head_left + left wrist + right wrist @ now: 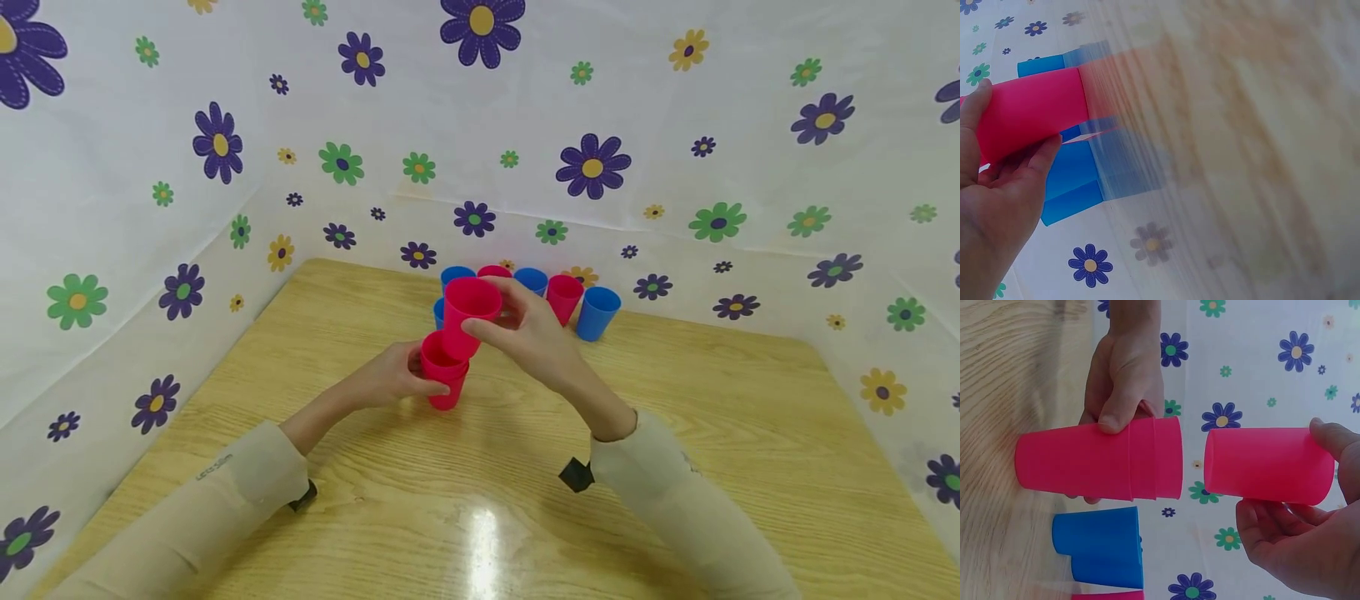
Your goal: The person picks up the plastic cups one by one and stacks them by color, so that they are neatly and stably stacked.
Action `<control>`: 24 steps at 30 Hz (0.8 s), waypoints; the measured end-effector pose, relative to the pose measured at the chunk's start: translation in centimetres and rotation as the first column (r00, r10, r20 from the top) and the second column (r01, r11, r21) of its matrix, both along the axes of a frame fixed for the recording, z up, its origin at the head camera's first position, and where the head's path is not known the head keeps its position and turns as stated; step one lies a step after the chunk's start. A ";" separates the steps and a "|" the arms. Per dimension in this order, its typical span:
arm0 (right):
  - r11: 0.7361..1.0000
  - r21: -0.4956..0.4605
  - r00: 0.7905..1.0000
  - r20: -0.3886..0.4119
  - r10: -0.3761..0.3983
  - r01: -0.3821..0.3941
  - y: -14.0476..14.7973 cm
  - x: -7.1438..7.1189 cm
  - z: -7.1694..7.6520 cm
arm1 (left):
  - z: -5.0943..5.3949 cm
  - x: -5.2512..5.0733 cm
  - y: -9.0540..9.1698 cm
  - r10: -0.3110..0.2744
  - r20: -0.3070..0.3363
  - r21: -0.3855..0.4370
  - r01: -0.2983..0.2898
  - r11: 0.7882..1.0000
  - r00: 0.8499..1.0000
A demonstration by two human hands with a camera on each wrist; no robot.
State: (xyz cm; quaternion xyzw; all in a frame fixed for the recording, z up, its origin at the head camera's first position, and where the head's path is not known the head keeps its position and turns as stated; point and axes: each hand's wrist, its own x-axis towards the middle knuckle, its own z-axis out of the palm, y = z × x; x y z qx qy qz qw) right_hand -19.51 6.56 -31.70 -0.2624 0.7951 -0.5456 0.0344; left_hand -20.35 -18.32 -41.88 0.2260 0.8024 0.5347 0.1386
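My left hand (386,377) grips a stack of nested pinkish-red plastic cups (1079,459), thumb on one side and fingers round the other. The stack stands upright, its base at or close to the table top. Just above its mouth, my right hand (534,337) holds a single cup (1266,464) of the same colour, rim up, between thumb and fingers near the rim. In the right wrist view a small gap separates this cup's base from the stack's top rim.
Behind the hands, blue cups (597,315) and red cups (564,298) stand mouth up in a row near the back of the wooden table (675,467). A flower-patterned white sheet (510,108) hangs along the back and sides.
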 end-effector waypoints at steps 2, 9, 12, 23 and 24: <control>1.000 -0.003 1.000 0.006 0.005 -0.005 -0.4 -0.2 -0.2 | -0.1 -0.1 0.0 -0.007 -0.006 0.003 0.008 1.000 1.000; 0.999 -0.030 0.999 0.014 0.030 -0.029 -1.0 -0.8 -1.0 | -0.2 -0.2 -0.1 -0.018 -0.018 0.008 0.019 1.000 1.000; 0.999 -0.031 0.999 0.011 0.036 -0.036 -1.1 -1.0 -1.5 | -0.1 -0.2 -0.1 -0.020 -0.012 0.008 0.020 1.000 1.000; 0.999 0.000 0.998 0.024 0.052 -0.052 -1.7 -1.1 -2.7 | -0.1 0.0 -0.1 -0.004 0.010 -0.002 0.004 1.000 1.000; 0.998 0.003 0.998 0.017 0.057 -0.057 -1.7 -1.1 -2.8 | 0.0 0.0 -0.1 -0.003 0.012 -0.001 0.003 1.000 1.000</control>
